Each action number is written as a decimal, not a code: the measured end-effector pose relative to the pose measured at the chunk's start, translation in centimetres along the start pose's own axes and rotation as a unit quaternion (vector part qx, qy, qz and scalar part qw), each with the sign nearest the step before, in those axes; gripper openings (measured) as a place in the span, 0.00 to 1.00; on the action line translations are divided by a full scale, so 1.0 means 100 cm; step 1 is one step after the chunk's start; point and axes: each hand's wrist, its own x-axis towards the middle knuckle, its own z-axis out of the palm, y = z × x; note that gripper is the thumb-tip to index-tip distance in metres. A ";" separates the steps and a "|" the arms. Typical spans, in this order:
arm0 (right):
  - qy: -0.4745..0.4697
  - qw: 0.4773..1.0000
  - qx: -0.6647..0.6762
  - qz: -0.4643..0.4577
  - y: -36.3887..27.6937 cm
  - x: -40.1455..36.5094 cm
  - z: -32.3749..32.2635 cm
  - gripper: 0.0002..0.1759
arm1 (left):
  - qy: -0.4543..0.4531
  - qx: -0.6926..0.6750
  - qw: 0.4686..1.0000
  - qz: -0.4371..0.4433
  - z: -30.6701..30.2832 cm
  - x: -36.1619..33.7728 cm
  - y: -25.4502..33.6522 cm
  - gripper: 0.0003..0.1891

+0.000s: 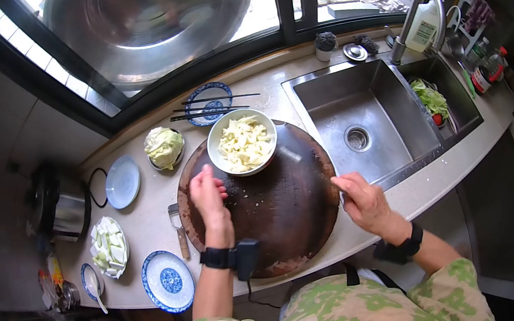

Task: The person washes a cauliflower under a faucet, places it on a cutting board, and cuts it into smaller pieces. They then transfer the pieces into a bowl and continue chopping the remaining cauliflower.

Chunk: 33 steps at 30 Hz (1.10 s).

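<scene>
A white bowl (215, 160) of chopped pale cabbage (244, 141) stands on the back part of a round dark wooden board (279, 217). My left hand (210, 198) is over the board's left side, just below the bowl, with loosely curled, slightly parted fingers and nothing visible in them. At the board's right edge is my right hand (366, 202), thumb and fingers pinched together; what they hold, if anything, is hidden. A peeler (180, 233) lies left of the board. Half a cabbage (164, 147) sits in a bowl behind it.
Blue-patterned plates (168, 281), a light blue plate (122, 182), a bowl of sliced vegetable (109, 247) and a small bowl with a spoon (91, 281) stand left. Black chopsticks (209, 110) lie across a back plate. Right are a double sink (357, 111), faucet and bottles.
</scene>
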 end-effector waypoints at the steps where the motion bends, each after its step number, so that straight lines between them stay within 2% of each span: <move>1: -0.004 0.989 -0.117 -0.085 0.004 0.007 -0.011 0.19 | -0.009 -0.041 0.999 0.007 -0.008 -0.001 0.003 0.14; 2: 0.000 0.989 -0.121 -0.085 0.010 0.012 -0.018 0.19 | -0.040 -0.062 0.997 0.018 -0.013 -0.009 0.014 0.12; 3: 0.011 0.969 -0.183 -0.169 0.014 0.018 -0.024 0.16 | -0.052 -0.036 0.997 0.054 -0.016 -0.016 0.020 0.09; 4: 0.021 0.937 -0.241 -0.251 0.017 0.023 -0.028 0.12 | -0.080 0.040 0.990 0.113 -0.016 -0.029 0.025 0.09; 5: 0.023 0.936 -0.241 -0.254 0.017 0.027 -0.029 0.12 | -0.104 0.116 0.973 0.172 -0.014 -0.047 0.031 0.09; 7: -0.014 0.921 -0.264 -0.285 0.014 0.029 -0.030 0.07 | -0.206 0.245 0.901 0.294 -0.001 -0.099 0.043 0.14; 9: -0.002 0.913 -0.269 -0.306 0.011 0.039 -0.027 0.06 | -0.325 0.260 0.816 0.401 0.021 -0.129 0.032 0.24; 11: -0.006 0.911 -0.276 -0.306 0.009 0.048 -0.029 0.06 | -0.377 0.369 0.737 0.423 0.037 -0.148 0.020 0.35; 12: -0.004 0.910 -0.275 -0.310 0.009 0.053 -0.030 0.06 | -0.365 0.393 0.710 0.456 0.040 -0.146 0.016 0.42; 15: 0.042 0.902 -0.296 -0.312 0.013 0.069 -0.036 0.06 | -0.330 0.390 0.713 0.480 0.051 -0.127 0.023 0.44; 17: 0.064 0.890 -0.321 -0.318 0.018 0.087 -0.039 0.06 | -0.282 0.391 0.727 0.489 0.065 -0.078 0.033 0.44; 18: 0.070 0.887 -0.320 -0.324 0.021 0.092 -0.041 0.05 | -0.255 0.400 0.756 0.450 0.067 -0.057 0.028 0.44; 19: 0.070 0.889 -0.317 -0.324 0.025 0.088 -0.043 0.05 | -0.279 0.338 0.833 0.337 0.063 -0.037 0.027 0.43; 21: 0.062 0.914 -0.280 -0.286 0.038 0.080 -0.051 0.05 | -0.227 0.240 0.914 0.235 0.041 -0.013 0.015 0.34; 22: 0.063 0.942 -0.224 -0.242 0.043 0.070 -0.051 0.05 | -0.176 0.153 0.945 0.230 0.036 -0.001 0.006 0.28; 23: 0.061 0.943 -0.220 -0.241 0.046 0.057 -0.049 0.05 | -0.105 0.164 0.951 0.240 0.031 -0.005 0.017 0.20; 24: 0.025 0.983 -0.114 -0.140 0.048 0.044 -0.047 0.05 | -0.024 0.163 0.956 0.242 0.027 -0.006 0.014 0.18; 25: -0.009 0.999 -0.007 -0.037 0.049 0.032 -0.043 0.05 | 0.056 0.160 0.954 0.245 0.024 -0.007 0.009 0.17; 26: -0.031 0.995 0.077 0.056 0.052 0.020 -0.036 0.05 | 0.071 0.228 0.947 0.213 0.022 -0.007 0.004 0.19; 27: -0.055 0.975 0.159 0.148 0.057 0.006 -0.027 0.05 | 0.086 0.294 0.935 0.178 0.021 -0.006 -0.006 0.20; 28: -0.082 0.877 0.359 0.310 0.065 -0.009 -0.013 0.05 | 0.050 0.249 0.961 0.113 0.017 0.011 -0.031 0.20; 29: -0.076 0.826 0.421 0.366 0.059 -0.014 -0.007 0.06 | 0.054 0.249 0.960 0.113 0.019 0.010 -0.028 0.20; 30: -0.077 0.792 0.457 0.398 0.058 -0.018 0.000 0.07 | 0.007 0.158 0.987 -0.013 0.022 0.007 -0.022 0.18; 31: -0.078 0.754 0.491 0.429 0.059 -0.020 0.007 0.07 | -0.042 0.062 0.988 -0.138 0.026 0.002 -0.015 0.16; 33: -0.079 0.728 0.518 0.443 0.064 -0.023 0.026 0.07 | -0.026 0.104 0.989 -0.101 0.030 -0.009 -0.009 0.18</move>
